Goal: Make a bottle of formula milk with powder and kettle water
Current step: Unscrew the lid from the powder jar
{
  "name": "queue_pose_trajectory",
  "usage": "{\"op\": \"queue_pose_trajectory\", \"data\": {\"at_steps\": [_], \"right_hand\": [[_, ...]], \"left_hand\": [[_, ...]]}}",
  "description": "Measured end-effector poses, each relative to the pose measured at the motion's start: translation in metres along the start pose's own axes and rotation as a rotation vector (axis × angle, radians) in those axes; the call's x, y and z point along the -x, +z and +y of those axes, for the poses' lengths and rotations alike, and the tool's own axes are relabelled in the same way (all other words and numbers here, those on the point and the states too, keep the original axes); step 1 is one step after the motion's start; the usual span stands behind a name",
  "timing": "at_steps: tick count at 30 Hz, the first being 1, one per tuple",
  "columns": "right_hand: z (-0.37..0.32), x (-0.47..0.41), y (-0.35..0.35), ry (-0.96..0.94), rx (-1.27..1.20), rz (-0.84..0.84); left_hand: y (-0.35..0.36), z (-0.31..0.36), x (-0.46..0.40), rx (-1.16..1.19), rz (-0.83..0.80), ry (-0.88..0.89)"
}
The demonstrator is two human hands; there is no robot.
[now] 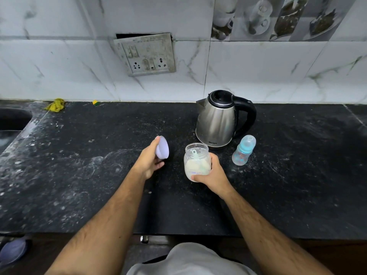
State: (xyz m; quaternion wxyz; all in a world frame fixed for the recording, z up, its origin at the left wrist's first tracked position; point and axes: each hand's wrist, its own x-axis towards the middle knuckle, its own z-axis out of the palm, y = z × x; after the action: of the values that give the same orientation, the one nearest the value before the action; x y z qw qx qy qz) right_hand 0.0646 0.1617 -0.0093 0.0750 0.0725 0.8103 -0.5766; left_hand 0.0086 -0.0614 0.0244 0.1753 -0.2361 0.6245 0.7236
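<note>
A clear jar of pale formula powder (196,159) stands uncapped on the black counter (79,175), a scoop handle poking up inside it. My right hand (213,173) grips the jar from the right side. My left hand (152,159) holds the jar's lilac lid (162,149) just left of the jar, above the counter. A baby bottle (243,150) with a blue collar and clear cap stands upright to the right of the jar. Behind both is a steel kettle (217,120) with a black lid and handle, lid closed.
A tiled wall with a switch and socket plate (146,54) rises behind the counter. A sink (12,120) lies at the far left. A yellow rag (55,105) and a small yellow-green scrap (96,102) lie by the wall. The counter's front edge runs near my body.
</note>
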Motion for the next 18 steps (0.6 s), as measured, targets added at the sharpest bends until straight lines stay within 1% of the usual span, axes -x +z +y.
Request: {"op": "queue_pose_trajectory", "data": {"at_steps": [2,4,9,13,18], "right_hand": [[0.0,-0.001,0.002,-0.001,0.012,0.009],[0.001,-0.003,0.003,0.0,0.025,0.01],[0.002,-0.004,0.006,0.006,0.06,0.017],[0.003,-0.005,0.007,0.0,0.111,0.042],[0.006,-0.006,0.009,-0.007,0.151,0.068]], "left_hand": [[-0.009,-0.014,-0.005,0.099,0.011,-0.105],[-0.015,-0.027,-0.009,0.169,0.026,-0.172],[-0.021,-0.041,-0.015,0.221,0.049,-0.194],[-0.018,-0.04,-0.023,0.091,0.101,-0.154],[-0.017,-0.039,-0.034,-0.117,0.23,-0.08]]}}
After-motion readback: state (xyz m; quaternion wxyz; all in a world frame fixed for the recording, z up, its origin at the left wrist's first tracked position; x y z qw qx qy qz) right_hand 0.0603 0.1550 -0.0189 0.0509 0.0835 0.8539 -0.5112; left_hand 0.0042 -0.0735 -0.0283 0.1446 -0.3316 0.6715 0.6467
